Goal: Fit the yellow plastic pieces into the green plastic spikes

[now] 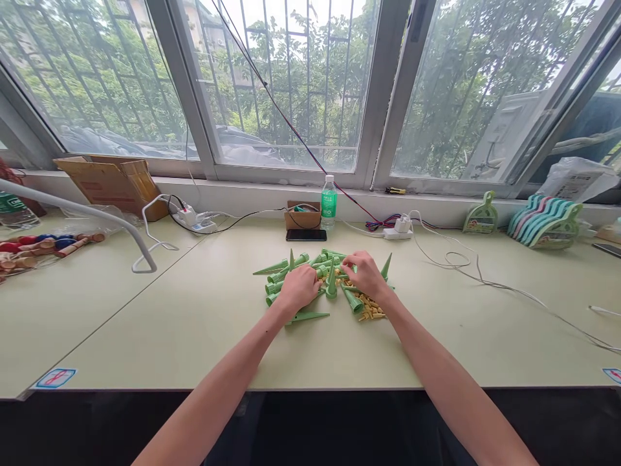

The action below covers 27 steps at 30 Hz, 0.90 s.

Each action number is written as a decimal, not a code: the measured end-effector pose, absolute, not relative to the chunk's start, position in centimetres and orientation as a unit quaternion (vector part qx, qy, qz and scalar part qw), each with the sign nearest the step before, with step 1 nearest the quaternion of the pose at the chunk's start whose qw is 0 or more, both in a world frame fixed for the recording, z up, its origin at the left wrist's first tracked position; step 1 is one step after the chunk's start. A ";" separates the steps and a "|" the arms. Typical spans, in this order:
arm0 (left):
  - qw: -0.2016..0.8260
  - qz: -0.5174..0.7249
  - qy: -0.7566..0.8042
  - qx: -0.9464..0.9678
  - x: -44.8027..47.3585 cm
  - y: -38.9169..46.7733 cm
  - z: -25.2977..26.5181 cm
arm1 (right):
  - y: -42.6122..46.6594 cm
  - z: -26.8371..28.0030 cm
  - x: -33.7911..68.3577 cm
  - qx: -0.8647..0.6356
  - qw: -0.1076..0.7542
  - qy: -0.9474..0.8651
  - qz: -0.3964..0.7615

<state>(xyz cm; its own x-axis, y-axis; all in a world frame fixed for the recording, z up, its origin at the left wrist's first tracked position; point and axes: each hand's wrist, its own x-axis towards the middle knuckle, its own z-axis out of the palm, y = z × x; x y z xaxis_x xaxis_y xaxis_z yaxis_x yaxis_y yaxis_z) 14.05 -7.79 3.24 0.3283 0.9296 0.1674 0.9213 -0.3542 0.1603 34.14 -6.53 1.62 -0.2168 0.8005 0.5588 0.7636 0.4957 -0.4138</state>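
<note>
Green plastic cone-shaped spikes lie in a loose pile at the middle of the table, some pointing up and some on their sides. Small yellow plastic pieces are scattered among them, mostly on the right. My left hand is over the left part of the pile, its fingers curled; what they hold, if anything, is hidden. At the right part, the fingers of my right hand are pinched together above the yellow pieces. Whatever sits between those fingertips is too small to make out. One spike lies in front of my left hand.
Behind the pile are a black phone, a small cardboard box and a water bottle. A white cable crosses the right side. Small dustpans stand back right; wooden-handled items lie left beneath a grey metal arm.
</note>
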 end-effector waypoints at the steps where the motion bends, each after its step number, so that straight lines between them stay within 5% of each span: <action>1: 0.020 0.117 0.569 0.814 14.1 -7.8 3.2 | -6.5 1.6 34.1 -0.501 0.374 -0.780 0.025; 27: 0.013 0.110 0.575 0.811 14.5 -8.2 2.9 | -6.3 1.3 34.2 -0.499 0.381 -0.778 0.021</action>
